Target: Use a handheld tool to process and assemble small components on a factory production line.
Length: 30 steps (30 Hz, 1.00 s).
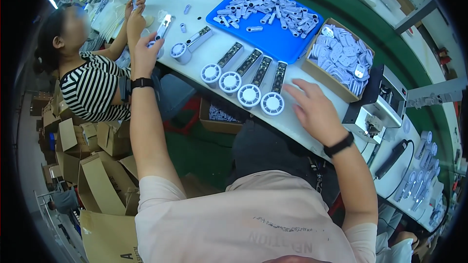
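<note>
My left hand [145, 58] reaches to the far left side of the table, its fingers closed around the round end of a white handheld device [164, 25] with an open handle. My right hand [314, 109] hovers at the table's near edge with fingers spread and nothing in them. Beside it stands a row of several similar devices [272, 103], each with a round slotted white end and a handle showing a dark green circuit board [279, 76]. Between my left hand and the row, another such device [181, 52] stands apart, its board also exposed.
A blue tray [287, 51] holds many small white parts. Right of it are a carton [336, 90] of flat white pieces and a black-and-silver machine [380, 104]. At left, a co-worker [97, 78] in a striped top holds a white device. Cardboard boxes [105, 180] stack at lower left.
</note>
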Available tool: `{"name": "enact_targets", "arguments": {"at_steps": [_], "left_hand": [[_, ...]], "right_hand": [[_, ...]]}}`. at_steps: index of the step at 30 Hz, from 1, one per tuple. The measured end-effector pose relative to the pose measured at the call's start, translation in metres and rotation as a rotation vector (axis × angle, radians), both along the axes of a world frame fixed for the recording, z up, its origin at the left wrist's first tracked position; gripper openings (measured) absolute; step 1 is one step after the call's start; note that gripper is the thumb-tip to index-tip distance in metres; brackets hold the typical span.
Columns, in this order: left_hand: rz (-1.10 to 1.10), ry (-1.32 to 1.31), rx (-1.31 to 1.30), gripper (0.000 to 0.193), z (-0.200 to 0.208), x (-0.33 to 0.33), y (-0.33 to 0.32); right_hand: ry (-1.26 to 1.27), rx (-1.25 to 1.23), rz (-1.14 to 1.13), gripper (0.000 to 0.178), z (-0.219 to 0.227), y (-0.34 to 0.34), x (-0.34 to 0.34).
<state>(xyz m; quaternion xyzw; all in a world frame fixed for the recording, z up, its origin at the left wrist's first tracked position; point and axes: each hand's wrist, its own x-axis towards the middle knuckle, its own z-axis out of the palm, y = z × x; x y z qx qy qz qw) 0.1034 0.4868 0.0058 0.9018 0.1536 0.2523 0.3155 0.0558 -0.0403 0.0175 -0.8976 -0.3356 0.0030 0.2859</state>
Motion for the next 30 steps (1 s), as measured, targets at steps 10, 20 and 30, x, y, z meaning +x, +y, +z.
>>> {"name": "enact_targets", "arguments": {"at_steps": [10, 20, 30], "left_hand": [[-0.156, 0.184, -0.074, 0.037, -0.021, 0.046, -0.005], [-0.651, 0.146, 0.619, 0.033, -0.004, 0.116, -0.224], [-0.793, 0.135, 0.453, 0.029, 0.02, 0.108, -0.257]], "right_hand": [[-0.473, -0.277, 0.185, 0.032, -0.013, 0.031, 0.034], [0.172, -0.291, -0.157, 0.035, 0.035, -0.102, -0.093], [0.028, -0.045, -0.46, 0.048, 0.004, -0.17, -0.125]]}}
